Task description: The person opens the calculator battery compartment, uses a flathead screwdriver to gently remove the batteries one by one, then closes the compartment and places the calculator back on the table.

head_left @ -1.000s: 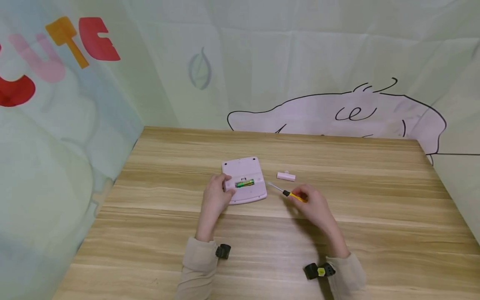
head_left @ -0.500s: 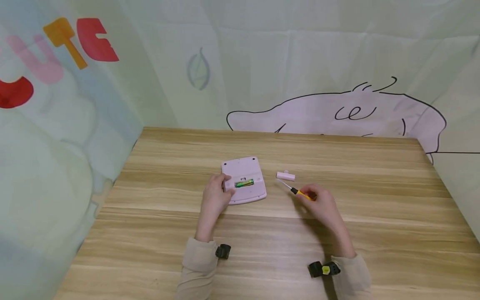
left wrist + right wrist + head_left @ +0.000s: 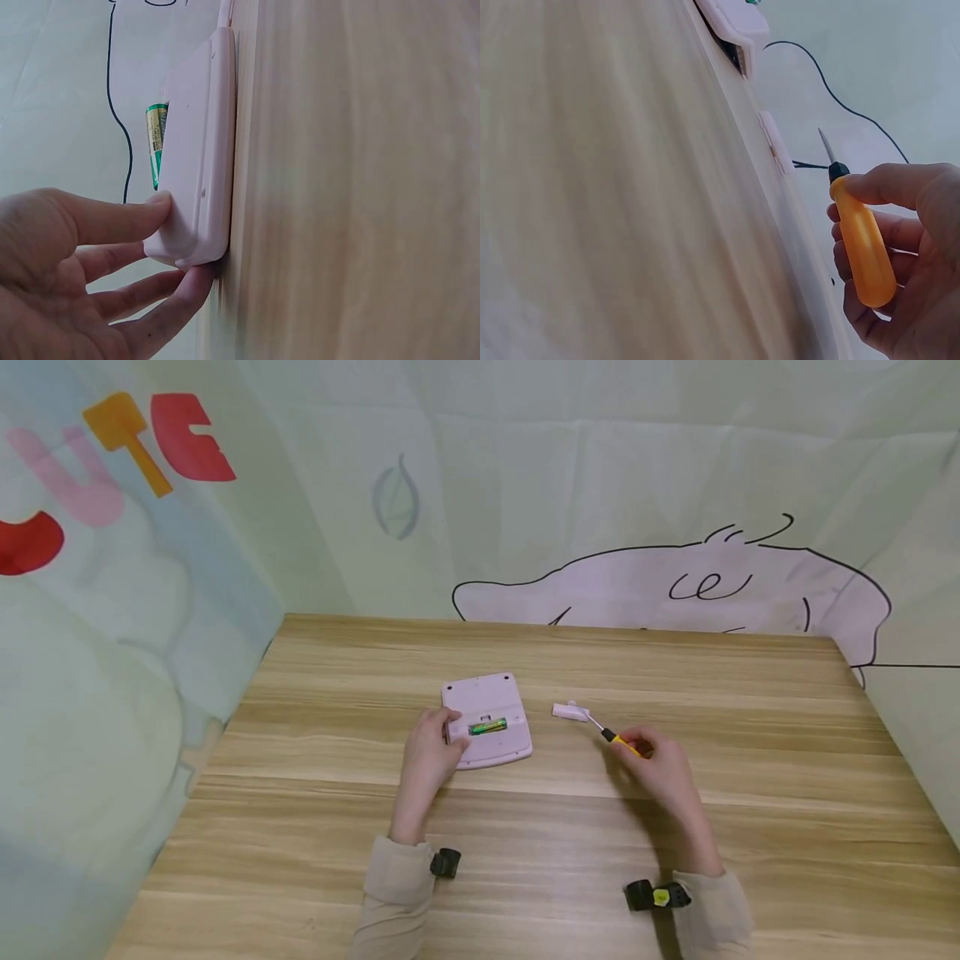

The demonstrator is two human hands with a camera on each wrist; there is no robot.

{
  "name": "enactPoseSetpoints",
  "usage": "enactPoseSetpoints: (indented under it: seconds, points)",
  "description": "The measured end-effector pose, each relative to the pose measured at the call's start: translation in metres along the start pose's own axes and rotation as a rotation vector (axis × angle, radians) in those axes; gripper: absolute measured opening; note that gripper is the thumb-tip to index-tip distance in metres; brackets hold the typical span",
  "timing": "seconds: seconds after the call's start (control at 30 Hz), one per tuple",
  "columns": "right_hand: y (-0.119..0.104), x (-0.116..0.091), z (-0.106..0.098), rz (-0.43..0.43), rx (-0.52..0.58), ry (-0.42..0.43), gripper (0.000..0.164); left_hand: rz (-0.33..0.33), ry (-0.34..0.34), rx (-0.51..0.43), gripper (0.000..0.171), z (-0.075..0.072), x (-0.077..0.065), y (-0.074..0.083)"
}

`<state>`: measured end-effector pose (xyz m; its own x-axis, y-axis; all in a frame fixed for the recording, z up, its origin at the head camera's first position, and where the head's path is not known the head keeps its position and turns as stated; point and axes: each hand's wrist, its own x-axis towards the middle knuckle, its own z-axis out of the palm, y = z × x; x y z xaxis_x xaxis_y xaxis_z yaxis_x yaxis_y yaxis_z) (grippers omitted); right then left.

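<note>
A pale pink calculator (image 3: 483,696) lies face down on the wooden table, its battery bay uncovered with one green battery (image 3: 488,727) inside. My left hand (image 3: 432,748) grips its left edge, thumb on the back and fingers along the side. In my right hand (image 3: 666,770) is a small screwdriver (image 3: 864,251) with a yellow handle, a black collar and a thin metal shaft. Its tip points up and to the left, overlapping the right end of the pink battery cover (image 3: 567,712) in the head view. That cover lies apart, right of the calculator.
The table (image 3: 360,877) has a light wood grain. A printed cloth (image 3: 525,485) hangs behind it and along its left side. Each wrist wears a black camera mount (image 3: 446,863).
My right hand has moved right with the screwdriver, taking its tip from beside the calculator to over the battery cover. My left hand and the calculator stay put.
</note>
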<state>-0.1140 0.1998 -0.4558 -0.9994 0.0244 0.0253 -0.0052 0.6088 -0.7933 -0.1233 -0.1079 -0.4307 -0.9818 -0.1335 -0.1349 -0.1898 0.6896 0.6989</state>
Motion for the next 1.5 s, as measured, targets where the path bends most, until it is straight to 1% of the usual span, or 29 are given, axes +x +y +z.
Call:
enactPoseSetpoints:
  seconds: [0.27, 0.43, 0.6, 0.77, 1.13, 1.37, 1.5]
  points:
    - [0.002, 0.001, -0.009, 0.035, -0.002, 0.043, 0.017, 0.006, 0.001, 0.004, 0.040, 0.000, 0.001, -0.001]
    - [0.005, 0.001, -0.014, 0.053, -0.007, 0.045, 0.019, 0.001, 0.001, 0.005, 0.039, 0.000, 0.001, 0.000]
    - [0.008, 0.000, -0.019, 0.096, -0.002, 0.066, 0.020, 0.013, 0.000, 0.013, 0.039, 0.000, 0.001, 0.002]
    - [0.011, 0.000, -0.025, 0.108, 0.004, 0.086, 0.021, 0.021, 0.002, 0.012, 0.038, 0.000, 0.002, 0.002]
    - [0.020, 0.000, -0.039, 0.160, -0.021, 0.139, 0.022, 0.004, -0.001, 0.001, 0.039, -0.001, 0.001, 0.002]
    - [0.022, -0.002, -0.043, 0.188, -0.027, 0.164, 0.022, 0.020, 0.004, 0.000, 0.039, -0.001, 0.001, 0.001]
    - [0.023, -0.004, -0.045, 0.207, -0.037, 0.162, 0.024, 0.020, 0.000, -0.004, 0.039, -0.001, 0.001, 0.000]
